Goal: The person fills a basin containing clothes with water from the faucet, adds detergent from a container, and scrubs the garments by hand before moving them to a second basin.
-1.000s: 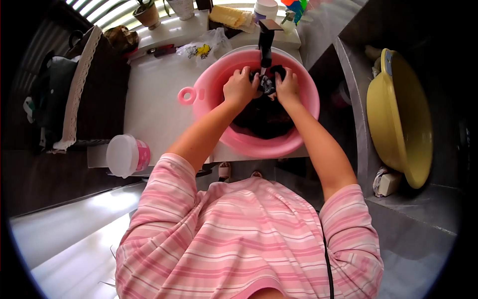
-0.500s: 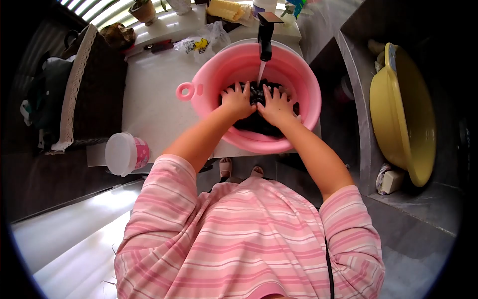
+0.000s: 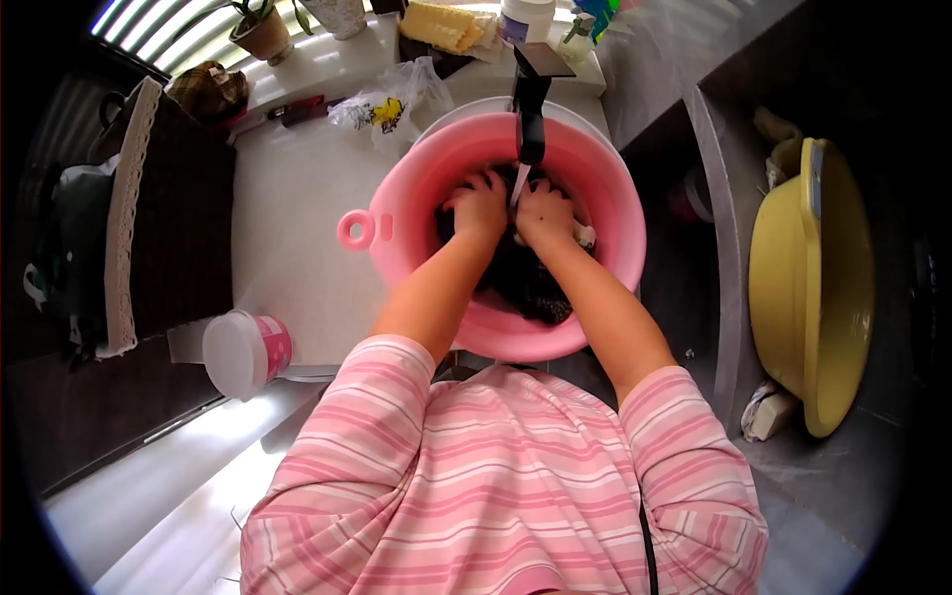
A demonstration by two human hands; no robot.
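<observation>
A pink basin point(image 3: 387, 273) holds a bunched, wet-looking dark cloth point(image 3: 521, 283) with a small pale patch near its right side. Over the cloth's left part, my left hand point(image 3: 480, 208) has its fingers bent down into the fabric. Close beside it, my right hand point(image 3: 545, 213) is curled into the same cloth, its fingertips partly hidden. From the black faucet point(image 3: 532, 129) a stream of water runs down between both hands.
On the left of the pale counter point(image 3: 297, 198) are a lidded white tub point(image 3: 238, 352) and a dark lace-edged basket point(image 3: 124, 218). A plastic bag point(image 3: 407, 94) lies behind the basin. At right, a yellow basin point(image 3: 788, 288) leans on its side.
My spread fingers have curled into the dark cloth, and both hands sit closer together. The camera view has shifted, so the pink basin appears lower.
</observation>
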